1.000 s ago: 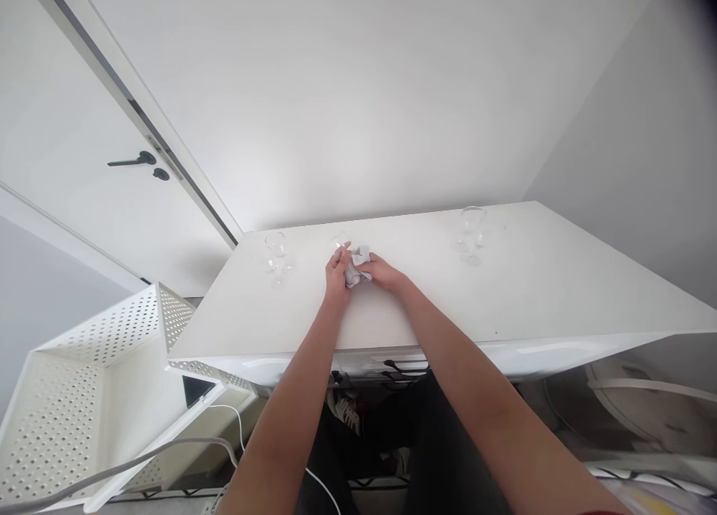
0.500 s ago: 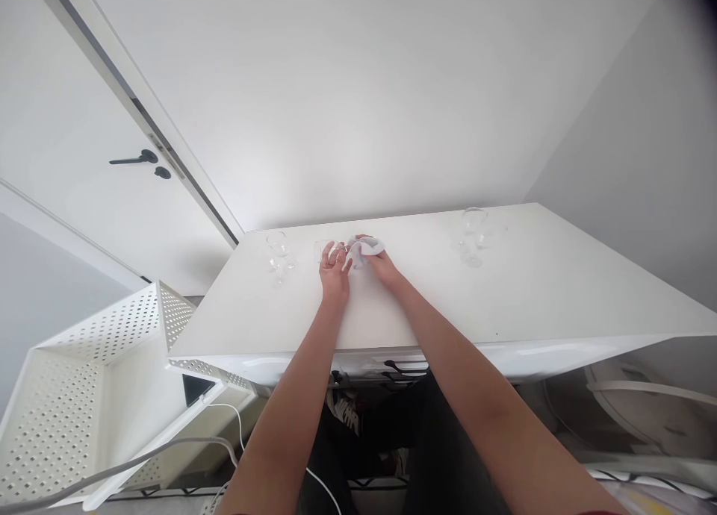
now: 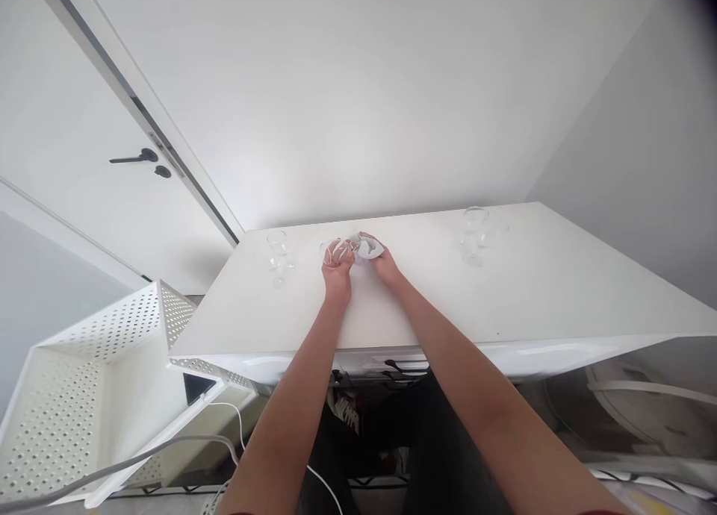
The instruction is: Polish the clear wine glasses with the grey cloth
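Above the white cabinet top, my left hand is closed around the bowl of a clear wine glass, which lies tilted on its side with its rim to the left. A white cloth is bunched in my right hand, at the glass's stem and foot end. The cloth and fingers hide that end of the glass.
To the left stands clear stemware, and more clear stemware is on the right. A white perforated rack with cables adjoins the cabinet's left side. A door with a black handle is at far left.
My left hand has turned over, from fingers draped on top of the glass to cradling the bowl from below. The cloth in my right hand has shifted and folded around the foot end.
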Action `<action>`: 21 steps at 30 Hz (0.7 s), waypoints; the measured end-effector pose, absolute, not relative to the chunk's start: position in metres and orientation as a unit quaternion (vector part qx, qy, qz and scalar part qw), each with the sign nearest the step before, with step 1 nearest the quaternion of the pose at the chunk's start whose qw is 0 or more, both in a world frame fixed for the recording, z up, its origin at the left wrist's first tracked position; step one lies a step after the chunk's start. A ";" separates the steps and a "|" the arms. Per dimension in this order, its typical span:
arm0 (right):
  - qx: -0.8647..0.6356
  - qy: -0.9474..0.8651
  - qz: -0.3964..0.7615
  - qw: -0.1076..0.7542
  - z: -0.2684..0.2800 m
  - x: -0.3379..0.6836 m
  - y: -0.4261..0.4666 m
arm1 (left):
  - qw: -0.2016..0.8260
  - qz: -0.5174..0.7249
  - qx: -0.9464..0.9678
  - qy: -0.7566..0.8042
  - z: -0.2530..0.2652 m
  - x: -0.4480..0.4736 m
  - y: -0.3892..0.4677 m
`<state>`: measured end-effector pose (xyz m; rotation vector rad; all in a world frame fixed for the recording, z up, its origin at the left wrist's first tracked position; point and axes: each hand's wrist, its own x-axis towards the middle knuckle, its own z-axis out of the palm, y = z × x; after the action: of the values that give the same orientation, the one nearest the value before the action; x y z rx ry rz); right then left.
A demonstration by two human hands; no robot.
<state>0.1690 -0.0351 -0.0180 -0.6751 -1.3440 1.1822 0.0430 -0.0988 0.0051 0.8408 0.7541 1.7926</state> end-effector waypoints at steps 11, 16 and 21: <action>-0.345 -0.532 0.486 0.602 -0.013 0.173 -0.038 | 0.461 0.728 0.385 0.329 0.005 0.048 -0.100; -0.353 -0.524 0.484 0.606 -0.015 0.174 -0.034 | 0.461 0.692 0.437 0.342 0.013 0.050 -0.107; -0.343 -0.550 0.414 0.639 -0.013 0.178 -0.035 | 0.444 0.673 0.467 0.363 0.018 0.051 -0.112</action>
<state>0.1778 -0.0352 -0.0126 -0.7836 -1.2559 0.9448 0.0507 -0.1118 0.0185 1.1588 0.9012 1.6685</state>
